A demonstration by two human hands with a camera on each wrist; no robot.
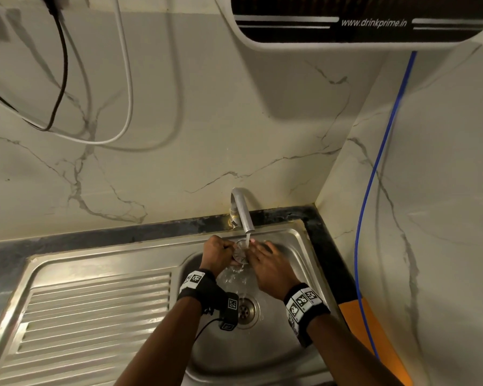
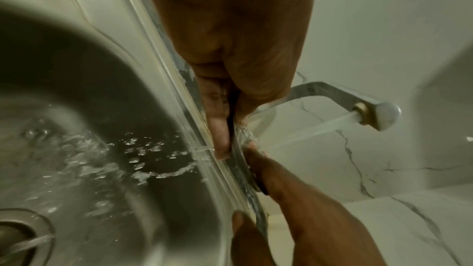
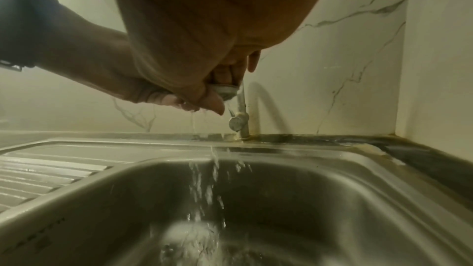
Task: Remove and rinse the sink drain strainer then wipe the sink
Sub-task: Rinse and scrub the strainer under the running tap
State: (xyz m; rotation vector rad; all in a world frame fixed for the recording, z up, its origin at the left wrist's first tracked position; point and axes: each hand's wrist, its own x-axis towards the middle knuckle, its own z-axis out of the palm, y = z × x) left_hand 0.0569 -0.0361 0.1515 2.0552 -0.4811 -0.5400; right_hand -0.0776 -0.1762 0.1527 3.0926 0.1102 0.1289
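Observation:
A round metal drain strainer point(image 1: 239, 252) is held tilted under the running tap point(image 1: 242, 211), above the steel sink basin point(image 1: 287, 263). My left hand point(image 1: 221, 250) grips its left edge, fingers curled. My right hand point(image 1: 255, 252) pinches the right edge, thumb beneath and fingers on top. Water strikes the strainer and spills down toward the open drain hole point(image 1: 246, 309). In the left wrist view the strainer point(image 2: 240, 163) shows edge-on between my left hand point(image 2: 222, 128) and right hand point(image 2: 294, 199). In the right wrist view my right hand point(image 3: 204, 80) covers most of the strainer point(image 3: 226, 90).
A ribbed drainboard point(image 1: 95, 310) lies left of the basin. The tap lever point(image 3: 235, 122) sits low on the tap post at the back rim. A water purifier point(image 1: 374, 20) hangs on the wall above, with a blue tube point(image 1: 374, 174) down the right wall and cables point(image 1: 95, 107) at upper left.

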